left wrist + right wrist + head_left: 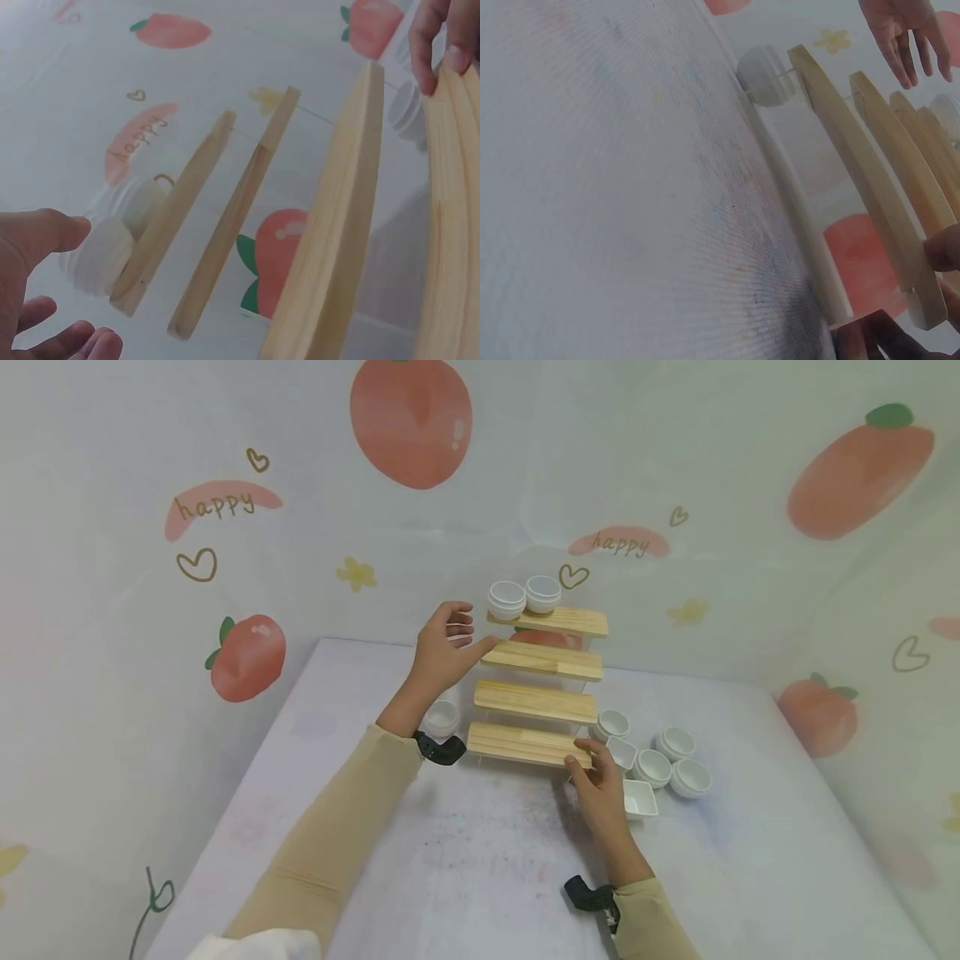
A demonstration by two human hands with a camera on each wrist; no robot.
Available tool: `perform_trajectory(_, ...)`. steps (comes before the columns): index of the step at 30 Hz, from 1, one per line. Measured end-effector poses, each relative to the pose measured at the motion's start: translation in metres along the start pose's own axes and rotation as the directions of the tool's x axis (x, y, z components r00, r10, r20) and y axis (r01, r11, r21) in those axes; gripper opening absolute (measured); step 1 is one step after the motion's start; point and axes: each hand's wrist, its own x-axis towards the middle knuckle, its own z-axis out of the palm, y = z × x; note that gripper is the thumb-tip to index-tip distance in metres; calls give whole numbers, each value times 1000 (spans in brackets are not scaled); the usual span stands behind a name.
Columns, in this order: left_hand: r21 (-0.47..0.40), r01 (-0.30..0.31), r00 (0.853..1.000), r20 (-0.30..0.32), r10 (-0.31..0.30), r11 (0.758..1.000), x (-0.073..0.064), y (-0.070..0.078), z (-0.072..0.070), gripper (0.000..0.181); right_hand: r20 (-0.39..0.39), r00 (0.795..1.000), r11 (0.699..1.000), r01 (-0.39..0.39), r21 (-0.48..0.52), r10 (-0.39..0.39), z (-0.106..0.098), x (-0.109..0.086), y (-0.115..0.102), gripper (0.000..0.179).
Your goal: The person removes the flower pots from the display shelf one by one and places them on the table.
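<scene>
A four-tier stand with pale wooden shelves and clear supports stands on the table. Two white bowls sit side by side on the left of its top shelf. My left hand is raised at the stand's upper left with fingers spread and loosely bent. In the left wrist view it holds nothing, and its thumb points toward the bowls. My right hand grips the right front corner of the lowest shelf; the right wrist view shows the thumb on the board and fingers below.
To the right of the stand several round white bowls cluster with square white dishes. Another white bowl stands left of the stand, beside my left wrist. A printed backdrop rises behind the table.
</scene>
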Motion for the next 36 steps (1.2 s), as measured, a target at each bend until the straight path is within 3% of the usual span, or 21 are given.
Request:
perform_trajectory(11,24,-59,998,-15,60,998,19,6,11,71,8,1000,1000,-13,15,13,1,-1,0,38)
perform_trajectory(17,54,-36,999,16,35,998,28,9,15,75,18,999,999,-36,8,35,-1,-1,0,41)
perform_trajectory(22,57,-7,1000,3,7,998,35,11,18,77,21,999,999,-35,8,35,-1,-1,2,40)
perform_trajectory(36,43,-32,999,-2,32,999,44,9,28,76,-11,1000,1000,-3,9,3,0,-1,3,37)
